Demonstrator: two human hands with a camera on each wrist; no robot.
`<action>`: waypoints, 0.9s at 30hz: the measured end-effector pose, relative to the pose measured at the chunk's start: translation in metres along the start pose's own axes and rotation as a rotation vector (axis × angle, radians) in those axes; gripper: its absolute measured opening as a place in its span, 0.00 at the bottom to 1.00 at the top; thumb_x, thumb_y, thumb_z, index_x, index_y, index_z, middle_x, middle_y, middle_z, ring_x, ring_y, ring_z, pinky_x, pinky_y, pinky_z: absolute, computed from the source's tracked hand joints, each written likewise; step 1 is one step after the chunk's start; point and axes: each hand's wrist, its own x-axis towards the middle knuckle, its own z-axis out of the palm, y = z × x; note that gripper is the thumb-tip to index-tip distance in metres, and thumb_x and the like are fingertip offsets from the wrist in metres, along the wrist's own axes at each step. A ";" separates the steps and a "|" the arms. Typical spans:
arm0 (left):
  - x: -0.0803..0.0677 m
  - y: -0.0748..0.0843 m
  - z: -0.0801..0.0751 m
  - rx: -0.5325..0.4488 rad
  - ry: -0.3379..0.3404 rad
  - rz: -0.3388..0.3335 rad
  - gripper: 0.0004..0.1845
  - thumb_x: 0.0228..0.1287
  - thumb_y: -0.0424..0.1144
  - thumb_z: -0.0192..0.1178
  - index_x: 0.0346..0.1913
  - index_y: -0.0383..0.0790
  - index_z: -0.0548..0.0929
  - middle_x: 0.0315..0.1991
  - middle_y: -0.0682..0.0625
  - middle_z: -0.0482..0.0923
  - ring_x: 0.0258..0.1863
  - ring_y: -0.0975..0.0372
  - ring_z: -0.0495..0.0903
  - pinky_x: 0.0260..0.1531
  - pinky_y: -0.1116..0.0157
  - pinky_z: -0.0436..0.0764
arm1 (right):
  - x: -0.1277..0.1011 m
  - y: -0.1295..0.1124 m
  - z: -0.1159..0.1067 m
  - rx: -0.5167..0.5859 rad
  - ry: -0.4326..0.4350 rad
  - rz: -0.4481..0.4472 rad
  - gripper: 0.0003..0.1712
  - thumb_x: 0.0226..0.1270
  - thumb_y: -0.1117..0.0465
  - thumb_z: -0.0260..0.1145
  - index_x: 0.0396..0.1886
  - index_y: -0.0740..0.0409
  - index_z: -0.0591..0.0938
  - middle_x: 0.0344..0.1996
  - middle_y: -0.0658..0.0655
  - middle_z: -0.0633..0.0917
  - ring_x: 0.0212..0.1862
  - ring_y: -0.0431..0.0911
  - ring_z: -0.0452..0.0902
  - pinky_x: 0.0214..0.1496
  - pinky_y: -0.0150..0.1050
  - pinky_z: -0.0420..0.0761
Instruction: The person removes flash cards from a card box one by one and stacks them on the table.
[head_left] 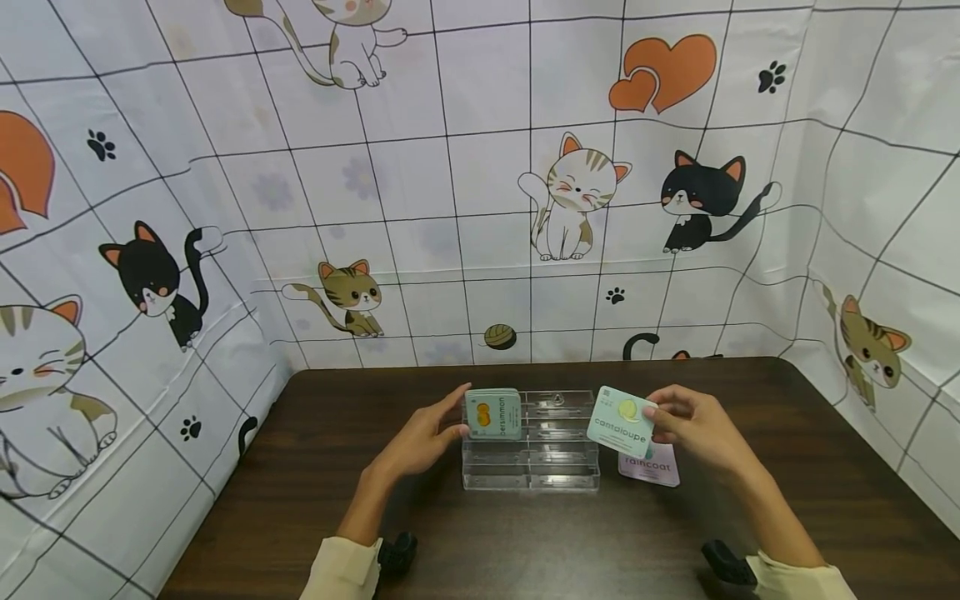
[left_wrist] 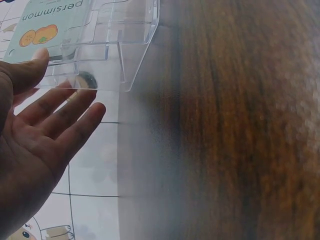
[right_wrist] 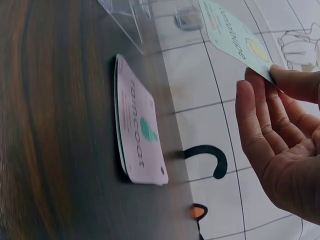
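A clear plastic tiered card rack (head_left: 531, 467) (left_wrist: 115, 55) stands on the dark wooden table (head_left: 525, 533). A mint "persimmon" card (head_left: 492, 414) (left_wrist: 47, 25) stands in its left side. My left hand (head_left: 423, 437) (left_wrist: 40, 125) is beside that card with straight fingers, the thumb at the card's edge. My right hand (head_left: 693, 425) (right_wrist: 280, 135) pinches a mint "cantaloupe" card (head_left: 621, 421) (right_wrist: 237, 37) just above the rack's right end. A short stack with a pink "raincoat" card (head_left: 651, 465) (right_wrist: 140, 130) on top lies flat on the table below the right hand.
White cat-print cloth (head_left: 480, 183) walls the table at the back and both sides. Bare tabletop lies in front of the rack and to its left and right.
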 end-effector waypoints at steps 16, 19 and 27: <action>0.002 -0.001 0.000 0.003 -0.008 0.011 0.39 0.82 0.40 0.60 0.88 0.50 0.55 0.75 0.38 0.76 0.75 0.42 0.76 0.71 0.37 0.75 | 0.001 0.015 -0.017 0.012 -0.051 0.019 0.22 0.82 0.61 0.66 0.61 0.76 0.76 0.48 0.64 0.88 0.44 0.42 0.88 0.48 0.43 0.92; 0.002 -0.002 -0.001 0.001 -0.007 0.013 0.39 0.82 0.40 0.60 0.88 0.49 0.55 0.74 0.38 0.77 0.74 0.42 0.77 0.71 0.37 0.75 | 0.001 0.016 -0.018 0.008 -0.057 0.023 0.22 0.82 0.61 0.66 0.61 0.76 0.76 0.48 0.64 0.88 0.44 0.43 0.88 0.48 0.43 0.92; 0.001 -0.002 0.000 0.004 -0.004 0.004 0.39 0.82 0.39 0.60 0.88 0.49 0.56 0.74 0.37 0.77 0.74 0.41 0.76 0.72 0.37 0.75 | 0.002 0.021 -0.021 -0.002 -0.093 0.040 0.22 0.82 0.61 0.66 0.60 0.77 0.76 0.48 0.64 0.88 0.45 0.44 0.88 0.49 0.45 0.92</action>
